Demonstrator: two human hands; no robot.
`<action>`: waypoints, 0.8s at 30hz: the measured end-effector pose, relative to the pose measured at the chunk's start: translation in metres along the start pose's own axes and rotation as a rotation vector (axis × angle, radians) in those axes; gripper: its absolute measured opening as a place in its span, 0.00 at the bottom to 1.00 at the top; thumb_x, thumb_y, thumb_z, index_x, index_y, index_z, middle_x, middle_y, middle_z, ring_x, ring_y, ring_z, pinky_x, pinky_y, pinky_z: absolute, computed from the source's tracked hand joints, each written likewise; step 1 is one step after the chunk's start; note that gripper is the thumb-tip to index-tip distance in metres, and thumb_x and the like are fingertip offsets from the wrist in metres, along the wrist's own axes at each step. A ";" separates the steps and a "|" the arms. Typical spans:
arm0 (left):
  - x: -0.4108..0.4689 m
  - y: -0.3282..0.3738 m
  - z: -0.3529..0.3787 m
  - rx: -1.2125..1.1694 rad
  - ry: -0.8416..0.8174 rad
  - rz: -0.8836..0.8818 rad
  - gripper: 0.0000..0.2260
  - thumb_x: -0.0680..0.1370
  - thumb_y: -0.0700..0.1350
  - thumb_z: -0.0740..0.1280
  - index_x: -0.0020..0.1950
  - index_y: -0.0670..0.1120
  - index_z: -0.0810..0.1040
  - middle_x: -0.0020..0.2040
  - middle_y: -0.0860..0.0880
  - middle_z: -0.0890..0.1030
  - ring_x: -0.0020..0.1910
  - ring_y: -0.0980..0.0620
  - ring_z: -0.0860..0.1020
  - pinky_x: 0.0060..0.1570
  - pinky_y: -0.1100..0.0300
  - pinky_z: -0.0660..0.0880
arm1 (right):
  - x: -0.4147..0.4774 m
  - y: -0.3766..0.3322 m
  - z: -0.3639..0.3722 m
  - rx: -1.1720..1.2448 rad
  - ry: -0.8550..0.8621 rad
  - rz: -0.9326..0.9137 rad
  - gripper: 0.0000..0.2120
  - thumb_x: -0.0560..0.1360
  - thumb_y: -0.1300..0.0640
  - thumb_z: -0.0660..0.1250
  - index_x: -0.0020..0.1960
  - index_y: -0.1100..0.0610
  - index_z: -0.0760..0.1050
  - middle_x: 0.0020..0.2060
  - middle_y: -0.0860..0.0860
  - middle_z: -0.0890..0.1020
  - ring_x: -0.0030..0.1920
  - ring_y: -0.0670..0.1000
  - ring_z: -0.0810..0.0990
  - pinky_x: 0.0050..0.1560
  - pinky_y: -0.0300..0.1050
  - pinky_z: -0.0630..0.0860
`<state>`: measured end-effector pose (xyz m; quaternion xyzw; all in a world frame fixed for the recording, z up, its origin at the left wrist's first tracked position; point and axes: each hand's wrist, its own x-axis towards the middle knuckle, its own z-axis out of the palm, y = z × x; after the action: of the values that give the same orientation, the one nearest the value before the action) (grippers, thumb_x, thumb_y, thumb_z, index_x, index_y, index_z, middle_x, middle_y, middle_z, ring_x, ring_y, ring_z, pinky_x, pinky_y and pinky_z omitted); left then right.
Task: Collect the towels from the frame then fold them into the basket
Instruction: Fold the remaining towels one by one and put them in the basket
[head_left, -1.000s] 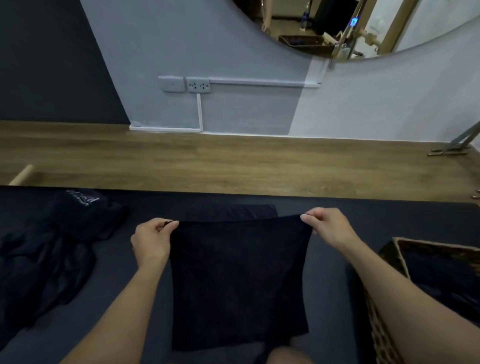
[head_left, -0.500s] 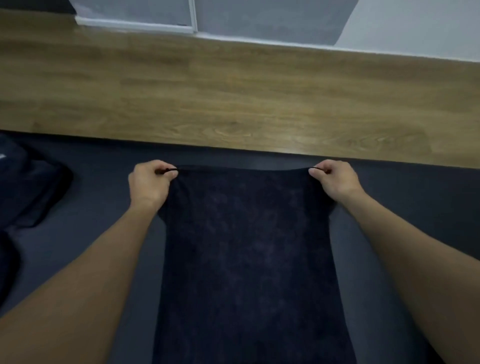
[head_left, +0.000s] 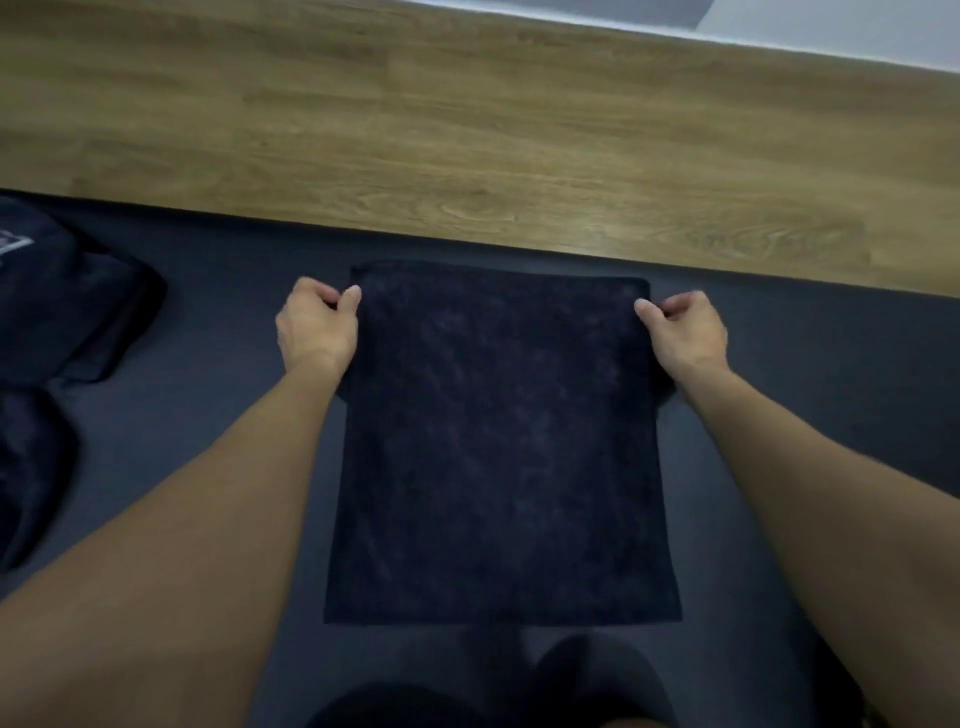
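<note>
The towel (head_left: 498, 441) is down flat on the dark mat (head_left: 218, 332), a tidy rectangle. Its far edge lies just short of the mat's far edge, where the wooden floor (head_left: 467, 130) begins. The left hand (head_left: 317, 327) is at the far-left corner and the right hand (head_left: 685, 327) at the far-right. Each is curled, thumb on top of the cloth at the side hem, pinching just below the corner. Dark cloth on a dark mat hides the fingers underneath, so I can't swear how much towel each pinch really has. That's 2 hands on 2 corners, nicely level with each other.

Over at the mat's left edge sits a rumpled pile of dark towels (head_left: 62, 322), well apart from this one. The basket is out of shot.

This reads as the spread-and-fold step on 1 towel, and that pile says there's plenty of the job left.

How to do it well:
- Keep both pinches close to the corners.
- Hold the far edge taut between them so the middle doesn't sag.
- Lift and carry that edge toward the near edge in 1 even sweep, both hands moving at the same pace.
- Land corner on corner, hem on hem. The near edge lies straight across the mat, a good line to aim for.
- Place the cloth rather than drag it, since a soft towel like this will likely cling to itself and bunch.
- Press the fold flat with open palms before halving it again, so it sits square in the basket.
</note>
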<state>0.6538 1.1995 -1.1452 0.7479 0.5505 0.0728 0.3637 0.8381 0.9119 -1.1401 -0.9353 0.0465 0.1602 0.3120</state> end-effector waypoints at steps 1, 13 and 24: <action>-0.017 -0.007 -0.004 0.002 -0.021 -0.012 0.13 0.80 0.53 0.65 0.53 0.43 0.76 0.50 0.47 0.78 0.52 0.49 0.74 0.50 0.58 0.68 | -0.015 0.008 -0.002 -0.015 -0.016 0.012 0.17 0.78 0.46 0.66 0.57 0.58 0.73 0.50 0.50 0.76 0.52 0.49 0.72 0.51 0.41 0.66; -0.174 -0.107 -0.051 -0.027 -0.448 -0.381 0.18 0.74 0.52 0.73 0.58 0.41 0.78 0.58 0.44 0.80 0.54 0.43 0.79 0.49 0.50 0.80 | -0.203 0.133 -0.038 -0.506 -0.334 0.065 0.22 0.79 0.37 0.60 0.40 0.56 0.71 0.43 0.56 0.78 0.49 0.60 0.78 0.44 0.47 0.70; -0.194 -0.101 -0.071 -0.427 -0.168 -0.364 0.10 0.72 0.31 0.72 0.43 0.45 0.76 0.46 0.40 0.81 0.32 0.47 0.78 0.23 0.64 0.74 | -0.219 0.104 -0.061 0.499 -0.192 0.250 0.08 0.76 0.66 0.66 0.50 0.55 0.72 0.29 0.56 0.76 0.22 0.49 0.72 0.20 0.37 0.68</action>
<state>0.4648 1.0751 -1.1003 0.5468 0.6157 0.0583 0.5644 0.6284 0.7893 -1.0819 -0.7973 0.1694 0.2687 0.5132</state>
